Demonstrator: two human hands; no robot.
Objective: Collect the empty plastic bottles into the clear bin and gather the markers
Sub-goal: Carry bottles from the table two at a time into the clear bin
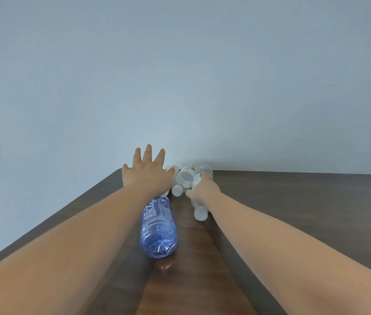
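A blue plastic bottle (158, 233) lies on its side on the dark wooden table (305, 212), base toward me, partly under my left forearm. My left hand (144, 172) hovers open above the table's far end, fingers spread. My right hand (202, 189) grips a clear bottle (200, 176) around its middle; its white cap (200, 212) points toward me. Another clear bottle (184, 179) with a white cap lies between my hands. A further bottle (172, 169) with a red and yellow label peeks out behind my left hand, mostly hidden. No bin or markers are in view.
A plain pale wall (180, 76) rises right behind the table's far edge. The table's left edge (50, 218) runs diagonally under my left arm.
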